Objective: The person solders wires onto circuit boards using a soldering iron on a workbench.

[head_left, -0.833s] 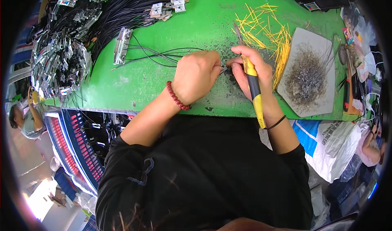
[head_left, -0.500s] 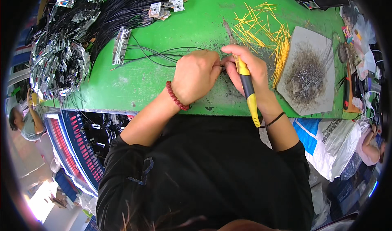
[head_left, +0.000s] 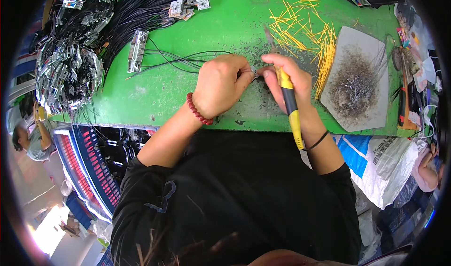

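Observation:
My left hand (head_left: 220,85), a red bead bracelet at its wrist, is pinched round black wires (head_left: 176,61). These wires run left to a flat silvery metal part (head_left: 137,51) lying on the green table. A small light piece (head_left: 254,72) shows at the left fingertips; its kind cannot be made out. My right hand (head_left: 296,80) is closed round a yellow and black soldering iron (head_left: 290,104), whose tip points up and away, over the table. The right fingertips are close to the left ones, by the small piece.
Thin yellow sticks (head_left: 324,61) lie beyond my right hand, beside a grey board (head_left: 347,111) covered in dark specks. Piled metal parts (head_left: 70,80) and bundled black cables (head_left: 136,10) fill the far left. A white and blue sack (head_left: 380,167) hangs below the table edge.
My right hand and the soldering iron have shifted slightly right, and the gap between my fingertips has widened. A small light piece now shows there. My left hand has moved slightly left.

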A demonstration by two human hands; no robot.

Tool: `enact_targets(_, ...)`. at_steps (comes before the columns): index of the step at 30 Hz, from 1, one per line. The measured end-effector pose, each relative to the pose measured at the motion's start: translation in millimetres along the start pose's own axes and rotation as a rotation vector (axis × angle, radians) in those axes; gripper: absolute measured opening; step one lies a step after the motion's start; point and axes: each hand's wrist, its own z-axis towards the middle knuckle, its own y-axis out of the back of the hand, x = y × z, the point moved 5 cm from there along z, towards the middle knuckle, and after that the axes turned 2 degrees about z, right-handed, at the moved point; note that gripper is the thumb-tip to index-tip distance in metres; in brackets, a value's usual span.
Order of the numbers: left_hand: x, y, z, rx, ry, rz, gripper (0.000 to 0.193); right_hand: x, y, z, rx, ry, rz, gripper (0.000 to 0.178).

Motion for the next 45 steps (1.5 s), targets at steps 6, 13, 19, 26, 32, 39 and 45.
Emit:
enact_targets(6,-3.3,-2.7,1.2,-0.045,-0.041,0.1,0.007,9.6,21.6,-6.5,0.038,-0.322,0.293,0.034)
enact_targets(13,-6.2,-4.0,8.2,0.06,-0.004,0.14,0.007,0.1,49.9,-27.7,-0.019,-0.168,0.283,0.043)
enact_targets(19,-10.2,-4.6,15.8,0.142,-0.006,0.297,0.009,-5.4,47.0,-35.7,-0.153,-0.266,0.378,0.018)
enact_targets(26,-12.8,-6.0,18.4,0.182,-0.009,0.392,0.008,-6.3,47.1,-37.5,-0.139,-0.284,0.42,0.016)
enact_targets(32,-11.4,-5.6,18.0,0.176,-0.004,0.369,0.009,-3.9,41.0,-36.5,-0.096,-0.332,0.412,0.016)
enact_targets(39,-9.9,-5.1,18.3,0.171,-0.009,0.346,0.011,-4.8,37.5,-34.2,-0.057,-0.305,0.359,0.015)
enact_targets(45,-8.3,-4.3,19.5,0.165,-0.006,0.332,0.009,-3.2,36.8,-31.7,-0.049,-0.294,0.327,0.015)
